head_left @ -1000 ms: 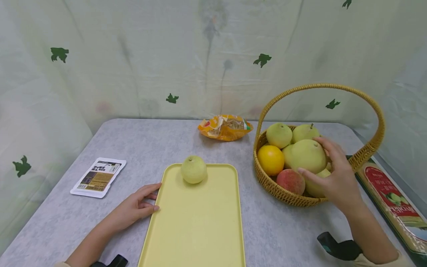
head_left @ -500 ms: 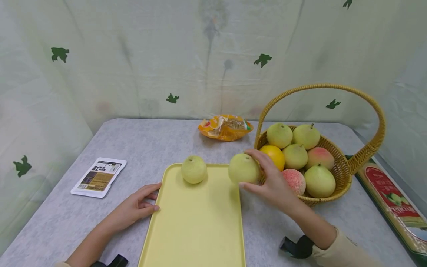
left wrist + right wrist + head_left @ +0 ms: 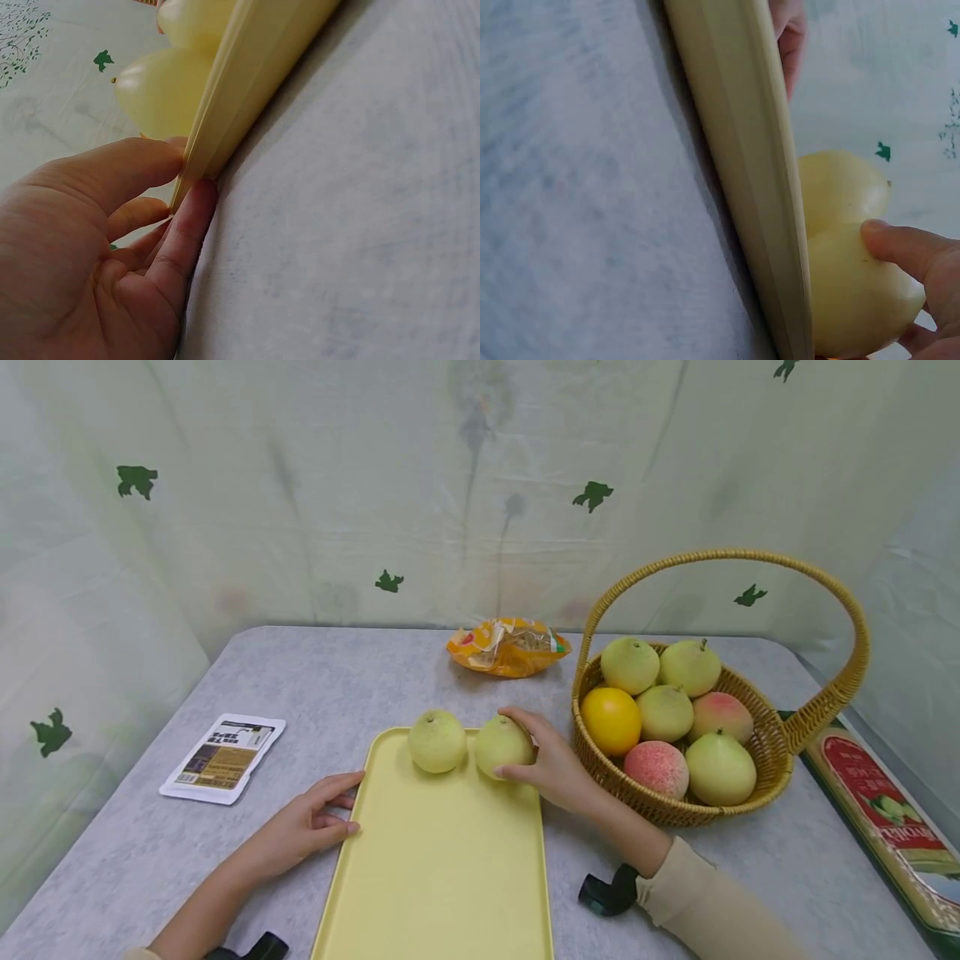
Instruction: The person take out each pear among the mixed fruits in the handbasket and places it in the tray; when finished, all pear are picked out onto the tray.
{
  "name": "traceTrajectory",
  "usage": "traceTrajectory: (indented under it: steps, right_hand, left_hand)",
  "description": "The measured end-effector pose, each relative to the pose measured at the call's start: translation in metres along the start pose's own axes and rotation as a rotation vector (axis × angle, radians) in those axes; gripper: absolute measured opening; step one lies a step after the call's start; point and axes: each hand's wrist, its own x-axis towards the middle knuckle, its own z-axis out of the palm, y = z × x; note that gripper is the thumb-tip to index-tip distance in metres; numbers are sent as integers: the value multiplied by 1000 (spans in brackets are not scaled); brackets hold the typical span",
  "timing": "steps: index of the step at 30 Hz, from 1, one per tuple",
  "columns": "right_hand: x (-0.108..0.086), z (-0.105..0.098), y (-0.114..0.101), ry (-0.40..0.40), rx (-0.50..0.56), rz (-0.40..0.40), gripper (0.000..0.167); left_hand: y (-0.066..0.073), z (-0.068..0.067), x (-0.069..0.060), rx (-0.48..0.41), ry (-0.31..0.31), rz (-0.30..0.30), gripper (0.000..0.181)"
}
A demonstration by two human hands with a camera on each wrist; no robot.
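Note:
Two pale yellow-green pears rest side by side at the back of the yellow tray (image 3: 442,860): a left pear (image 3: 437,741) and a right pear (image 3: 498,747). My right hand (image 3: 553,767) grips the right pear from its right side, thumb in front and fingers behind. In the right wrist view, the thumb of that hand (image 3: 930,274) lies on the nearer pear (image 3: 859,296). On the tray's left edge, my left hand (image 3: 303,822) holds the rim, and the left wrist view shows its fingers (image 3: 191,217) against the tray wall (image 3: 240,90).
A wicker basket (image 3: 652,810) of pears, peaches and an orange fruit (image 3: 611,721) stands right of the tray, its tall handle arching up. An orange packet (image 3: 510,647) lies at the back, a white pouch (image 3: 222,758) at the left and a red-green box (image 3: 885,810) at the far right.
My right hand has carried a large pear left from the basket onto the tray, beside the other pear. The left hand has stayed at the tray's edge.

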Motion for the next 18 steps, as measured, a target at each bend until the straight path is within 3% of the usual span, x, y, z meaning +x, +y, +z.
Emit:
traceTrajectory:
  steps: [9,14,18]
  right_hand:
    - [10,5,4,-28,3,34,72]
    - [13,7,3,-43,-39,13,76]
    - [9,3,-3,-56,-80,52,79]
  left_hand:
    - [0,1,1,-15,-2,17,63]
    - [-2,0,1,-10,6,7,63]
    - [-3,0,1,-4,5,-8,62]
